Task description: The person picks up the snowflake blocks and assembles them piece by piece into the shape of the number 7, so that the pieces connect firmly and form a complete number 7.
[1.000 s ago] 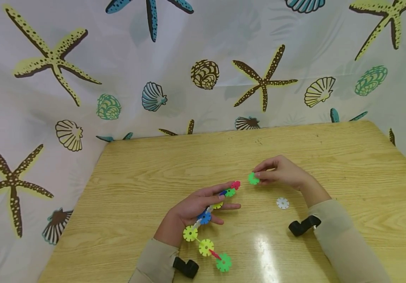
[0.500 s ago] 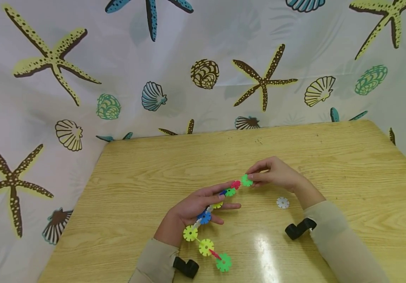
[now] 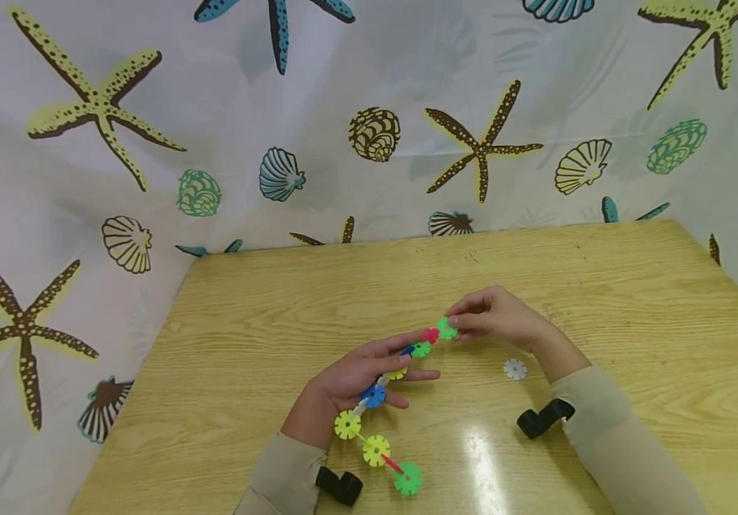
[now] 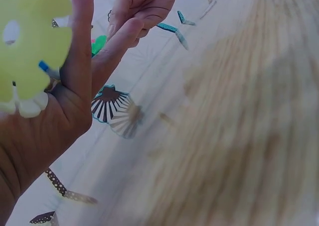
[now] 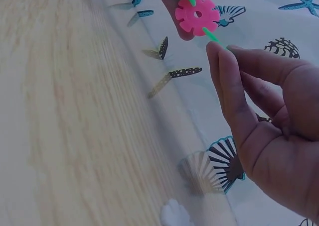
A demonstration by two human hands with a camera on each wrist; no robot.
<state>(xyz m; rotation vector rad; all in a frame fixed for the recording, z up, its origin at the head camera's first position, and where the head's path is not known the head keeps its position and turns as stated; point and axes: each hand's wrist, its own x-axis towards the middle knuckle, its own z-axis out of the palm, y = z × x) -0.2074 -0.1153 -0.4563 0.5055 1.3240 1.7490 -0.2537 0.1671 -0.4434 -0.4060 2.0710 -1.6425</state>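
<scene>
A chain of notched plastic discs runs along my left hand [image 3: 362,372], which pinches it near the far end between thumb and fingers. Yellow [image 3: 347,425], blue [image 3: 374,395] and other discs are linked edge to edge, and a green disc [image 3: 408,478] hangs at the near end. At the far end sits a pink disc [image 5: 198,15]. My right hand [image 3: 504,315] pinches another green disc [image 3: 446,328] by its edge. In the right wrist view that green disc, seen edge-on, meets the pink disc's rim. Close to the left wrist camera looms a yellow disc [image 4: 35,47].
A loose white disc [image 3: 515,369] lies on the wooden table [image 3: 266,307] below the right hand. Behind the table hangs a white cloth [image 3: 227,107] printed with starfish and shells. Black wrist devices [image 3: 340,486] sit on both sleeves.
My right hand has moved left with the green disc, closing the gap to the pink disc until the two meet. The left hand and the chain have hardly moved.
</scene>
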